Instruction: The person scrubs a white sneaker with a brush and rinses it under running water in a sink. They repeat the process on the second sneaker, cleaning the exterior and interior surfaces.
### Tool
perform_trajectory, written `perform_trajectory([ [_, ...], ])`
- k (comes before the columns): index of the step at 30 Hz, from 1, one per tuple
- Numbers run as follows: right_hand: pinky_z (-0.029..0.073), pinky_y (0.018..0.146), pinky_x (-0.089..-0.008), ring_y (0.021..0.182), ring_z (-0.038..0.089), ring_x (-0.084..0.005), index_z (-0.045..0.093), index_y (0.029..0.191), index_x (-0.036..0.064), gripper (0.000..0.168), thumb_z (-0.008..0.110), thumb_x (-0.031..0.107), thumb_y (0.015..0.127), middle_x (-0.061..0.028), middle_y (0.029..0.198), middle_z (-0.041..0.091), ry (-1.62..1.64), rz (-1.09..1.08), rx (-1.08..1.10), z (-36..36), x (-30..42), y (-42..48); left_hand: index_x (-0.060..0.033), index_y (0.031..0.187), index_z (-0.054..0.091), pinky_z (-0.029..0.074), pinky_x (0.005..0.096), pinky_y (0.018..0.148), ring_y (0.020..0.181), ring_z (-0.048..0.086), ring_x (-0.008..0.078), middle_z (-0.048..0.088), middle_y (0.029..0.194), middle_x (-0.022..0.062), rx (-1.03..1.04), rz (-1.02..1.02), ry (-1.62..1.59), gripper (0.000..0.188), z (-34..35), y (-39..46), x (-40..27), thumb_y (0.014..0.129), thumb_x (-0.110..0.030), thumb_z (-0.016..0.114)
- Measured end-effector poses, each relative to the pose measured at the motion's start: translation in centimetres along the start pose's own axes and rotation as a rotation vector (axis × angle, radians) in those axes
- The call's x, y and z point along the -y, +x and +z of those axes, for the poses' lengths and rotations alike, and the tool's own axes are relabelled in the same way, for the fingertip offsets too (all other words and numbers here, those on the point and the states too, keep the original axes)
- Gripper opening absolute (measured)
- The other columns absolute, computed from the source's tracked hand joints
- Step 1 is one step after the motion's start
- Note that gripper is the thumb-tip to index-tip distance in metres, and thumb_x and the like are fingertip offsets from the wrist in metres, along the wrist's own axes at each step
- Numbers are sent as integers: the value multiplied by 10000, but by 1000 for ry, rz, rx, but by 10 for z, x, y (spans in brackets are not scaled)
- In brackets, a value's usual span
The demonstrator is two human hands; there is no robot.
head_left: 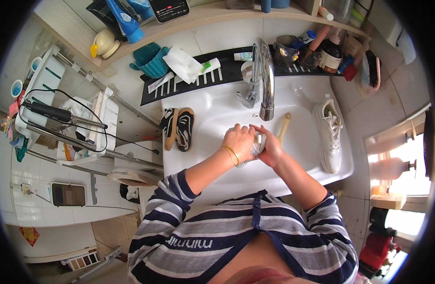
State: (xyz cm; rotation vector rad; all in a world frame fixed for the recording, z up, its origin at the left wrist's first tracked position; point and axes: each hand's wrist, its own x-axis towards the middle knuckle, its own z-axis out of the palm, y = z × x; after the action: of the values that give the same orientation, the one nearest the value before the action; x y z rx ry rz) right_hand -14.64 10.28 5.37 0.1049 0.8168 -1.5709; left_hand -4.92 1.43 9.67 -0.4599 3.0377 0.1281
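Note:
Both hands are together over the white sink basin (217,177), below the faucet (266,81). Between them is a whitish shoe (257,149), mostly covered by the fingers. My left hand (238,139), with gold-coloured bracelets at its wrist, wraps over it from the left. From the right, my right hand (271,147) cups its side. A pale handle (285,126), possibly of a brush, leans in the basin just beyond my right hand; its lower end is hidden. On the right rim lies a white lace-up sneaker (330,136).
Two small black-and-white patterned shoes (185,129) rest on the sink's left rim. Behind the faucet, a black slatted ledge (189,80) carries tubes, a teal cup (152,60) and a pump bottle (331,53). A wall rack at left holds a corded styling tool (50,110).

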Motion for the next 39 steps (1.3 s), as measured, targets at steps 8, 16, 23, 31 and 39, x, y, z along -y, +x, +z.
perform_trajectory([
  [8,394,935,-416,1135,463,-225,412,1295,121,465,284,420,962,-84,1248,464,-227,-167,-99,-2,-8,-16,-69,994,528,512,353,689,910,545,249,585,924,70,28,-15,-18,653,-5,0,1,504,-414,787],
  [16,382,940,-432,1155,449,-238,438,1272,122,469,268,428,960,-68,1255,457,-93,8,-2,-5,1,-11,-83,1037,531,511,356,676,912,534,240,573,921,61,-2,55,-19,686,-4,-3,-4,498,-420,789],
  [23,469,781,-347,1041,493,-188,383,1282,70,430,404,341,949,-83,1168,472,-221,-269,-68,-6,-20,-23,-99,1014,543,508,341,685,917,535,234,573,908,51,-13,48,-48,670,-2,-3,0,482,-414,801],
  [31,451,778,-279,943,487,-118,319,1346,65,462,448,253,945,-59,1142,488,-464,-564,-85,-21,-49,-16,-84,964,541,513,350,676,890,549,246,586,896,70,15,-3,-64,625,-4,-2,4,495,-412,793],
  [39,393,919,-458,1121,467,-241,373,1323,97,521,327,453,945,-100,1231,465,-139,-116,138,-11,-7,-8,-67,1013,534,511,346,673,887,547,249,581,898,72,-52,19,-23,676,-2,-9,13,499,-422,794],
])
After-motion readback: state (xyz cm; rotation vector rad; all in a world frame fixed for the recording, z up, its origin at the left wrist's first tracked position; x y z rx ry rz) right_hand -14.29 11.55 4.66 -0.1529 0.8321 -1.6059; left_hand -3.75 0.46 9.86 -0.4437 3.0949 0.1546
